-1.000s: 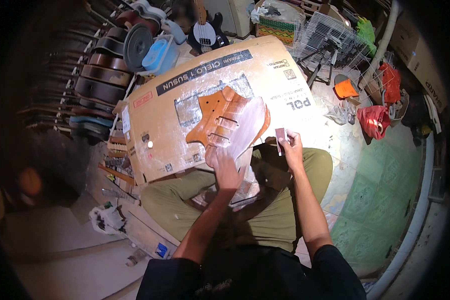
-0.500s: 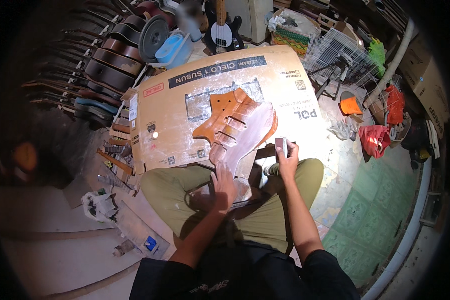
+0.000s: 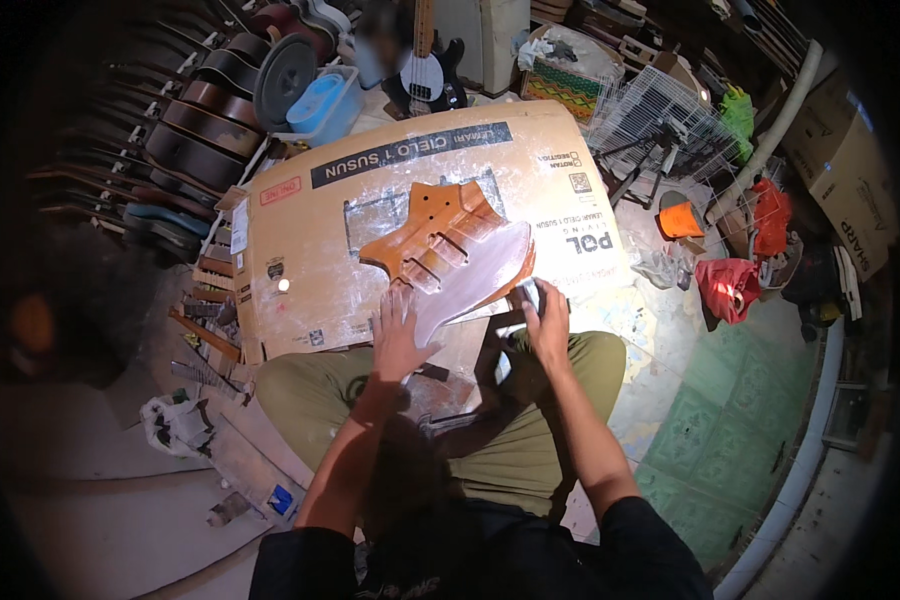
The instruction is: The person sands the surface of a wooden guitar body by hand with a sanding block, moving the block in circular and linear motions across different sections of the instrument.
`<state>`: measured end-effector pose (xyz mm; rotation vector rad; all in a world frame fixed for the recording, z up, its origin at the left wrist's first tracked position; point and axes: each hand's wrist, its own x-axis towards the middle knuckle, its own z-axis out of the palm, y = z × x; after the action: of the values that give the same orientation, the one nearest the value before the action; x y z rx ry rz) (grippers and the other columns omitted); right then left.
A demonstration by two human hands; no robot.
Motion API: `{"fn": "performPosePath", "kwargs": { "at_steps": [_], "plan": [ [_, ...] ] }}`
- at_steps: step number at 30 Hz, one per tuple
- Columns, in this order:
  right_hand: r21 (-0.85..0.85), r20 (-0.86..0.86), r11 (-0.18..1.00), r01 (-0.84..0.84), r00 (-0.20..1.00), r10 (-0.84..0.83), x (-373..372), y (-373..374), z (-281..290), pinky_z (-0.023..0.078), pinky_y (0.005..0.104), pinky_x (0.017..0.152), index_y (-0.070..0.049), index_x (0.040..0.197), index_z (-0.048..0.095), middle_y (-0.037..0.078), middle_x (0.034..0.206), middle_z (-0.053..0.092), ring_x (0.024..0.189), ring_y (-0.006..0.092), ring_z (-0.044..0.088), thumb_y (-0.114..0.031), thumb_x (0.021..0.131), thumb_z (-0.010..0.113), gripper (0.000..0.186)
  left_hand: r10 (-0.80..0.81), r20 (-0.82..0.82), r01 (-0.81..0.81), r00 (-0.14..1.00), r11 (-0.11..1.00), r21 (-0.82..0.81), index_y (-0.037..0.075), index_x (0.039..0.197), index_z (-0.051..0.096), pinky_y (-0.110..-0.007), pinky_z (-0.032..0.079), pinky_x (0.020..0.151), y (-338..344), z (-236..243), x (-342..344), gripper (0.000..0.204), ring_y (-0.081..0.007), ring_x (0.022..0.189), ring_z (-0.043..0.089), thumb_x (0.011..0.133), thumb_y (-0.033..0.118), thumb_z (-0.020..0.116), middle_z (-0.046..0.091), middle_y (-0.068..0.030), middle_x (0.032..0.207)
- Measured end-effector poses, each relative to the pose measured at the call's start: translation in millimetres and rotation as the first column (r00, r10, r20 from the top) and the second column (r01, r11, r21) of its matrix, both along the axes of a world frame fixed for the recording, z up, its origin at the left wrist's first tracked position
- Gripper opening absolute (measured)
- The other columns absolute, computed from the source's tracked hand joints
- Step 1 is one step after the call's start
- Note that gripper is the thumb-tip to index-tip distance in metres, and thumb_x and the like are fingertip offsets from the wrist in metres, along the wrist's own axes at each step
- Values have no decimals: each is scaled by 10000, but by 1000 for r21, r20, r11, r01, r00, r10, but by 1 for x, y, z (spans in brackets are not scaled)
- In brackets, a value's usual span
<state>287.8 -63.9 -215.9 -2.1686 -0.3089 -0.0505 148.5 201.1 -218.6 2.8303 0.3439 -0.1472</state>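
Note:
An orange-brown wooden guitar body (image 3: 470, 250) with pickup cutouts lies on a flat cardboard sheet. Pale dust coats its right and near part, while its far end keeps the orange finish. My left hand (image 3: 399, 335) rests flat on the near-left end of the body, fingers spread. Just off the body's near-right edge, my right hand (image 3: 550, 325) is closed round a small sanding block (image 3: 529, 292). Whether the block touches the edge I cannot tell.
The dusty cardboard (image 3: 320, 225) spans the floor before my crossed legs. A row of guitars (image 3: 195, 125) stands at the left, near a blue tub (image 3: 325, 105). A black bass guitar (image 3: 432, 75) is behind. To the right are a wire rack (image 3: 650, 120) and a red bag (image 3: 727, 288).
The view has shifted slightly. My left hand has slid further onto the body's near-left end with fingers more spread. My right hand has brought the sanding block closer to the body's edge.

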Motion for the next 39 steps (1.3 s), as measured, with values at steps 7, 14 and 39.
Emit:
{"fn": "performPosePath", "kwargs": {
  "at_steps": [7, 14, 39],
  "plan": [
    [-320, 114, 928, -190, 965, 237, 101, 29, 10, 484, 470, 978, -105, 1333, 621, 184, 1252, 635, 1140, 403, 600, -41, 849, 727, 499, 183, 47, -180, 982, 982, -62, 90, 1619, 302, -668, 112, 1217, 10, -10, 79, 1084, -440, 1574, 86, 810, 698, 691, 120, -217, 1712],
    [-464, 182, 869, -170, 942, 282, 100, 28, 4, 490, 482, 947, -125, 1306, 650, 191, 1276, 623, 1103, 413, 598, -50, 861, 715, 456, 445, 57, -443, 894, 896, -36, 134, 1562, 441, -672, 128, 1218, -17, -17, 107, 886, -424, 1572, 110, 852, 609, 679, 212, -132, 1706],
    [-415, 107, 910, 0, 993, 48, 40, 44, -6, 452, 507, 944, -187, 1250, 687, 161, 1325, 602, 1130, 391, 569, -61, 905, 657, 369, 361, 238, -398, 902, 908, 131, 172, 1505, 492, -560, 437, 1118, -15, -18, 113, 831, -515, 1439, 371, 805, 548, 736, 410, -249, 1564]
  ]
}}
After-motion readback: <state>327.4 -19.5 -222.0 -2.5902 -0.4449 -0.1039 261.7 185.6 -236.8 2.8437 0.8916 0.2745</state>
